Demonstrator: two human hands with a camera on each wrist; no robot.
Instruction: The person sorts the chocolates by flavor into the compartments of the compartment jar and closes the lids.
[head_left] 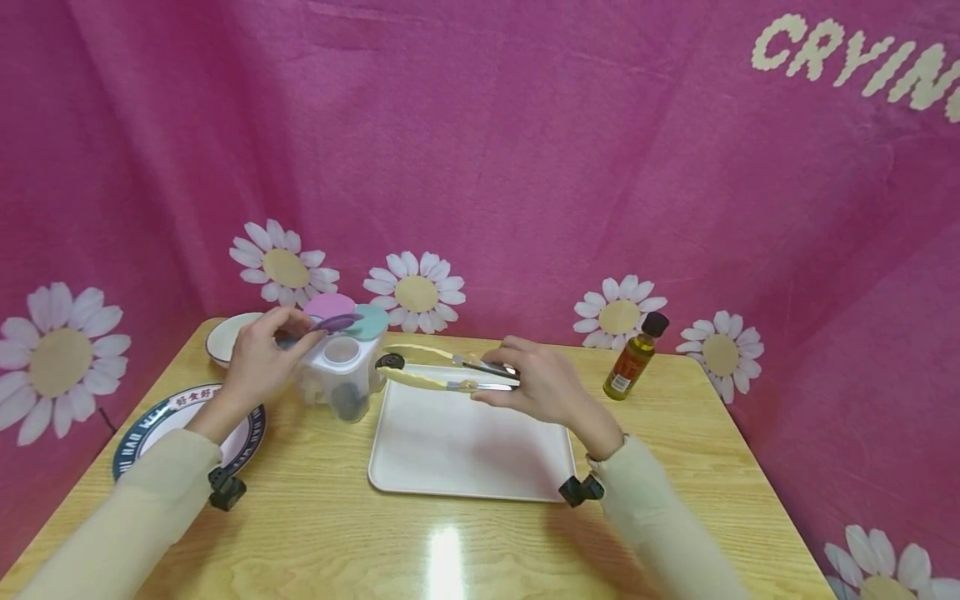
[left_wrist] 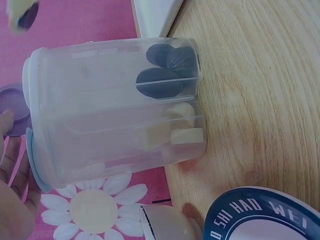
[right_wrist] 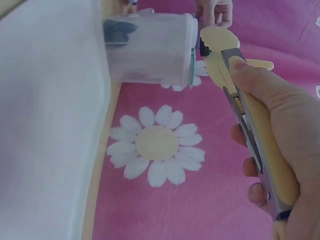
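Observation:
My left hand (head_left: 262,354) pinches a purple lid (head_left: 336,323), lifted from an open round mouth of a clear, divided container (left_wrist: 100,115). Pink (head_left: 330,305) and teal (head_left: 369,322) lids also show on its top. Through the wall, dark oval pieces (left_wrist: 160,82) and pale chunks (left_wrist: 186,136) are visible in separate compartments. My right hand (head_left: 536,379) grips metal tongs with yellow tips (head_left: 420,382). Between those tips is a dark, round, ridged piece (head_left: 391,361), held just right of the container's mouth. The tongs pass over the far part of a white tray (head_left: 465,450).
A blue-rimmed plate (head_left: 135,433) lies at the left under my forearm, with a white bowl (head_left: 221,340) behind it. An oil bottle (head_left: 630,362) with a black cap stands right of the tray. Pink flowered cloth (head_left: 487,167) hangs behind the table.

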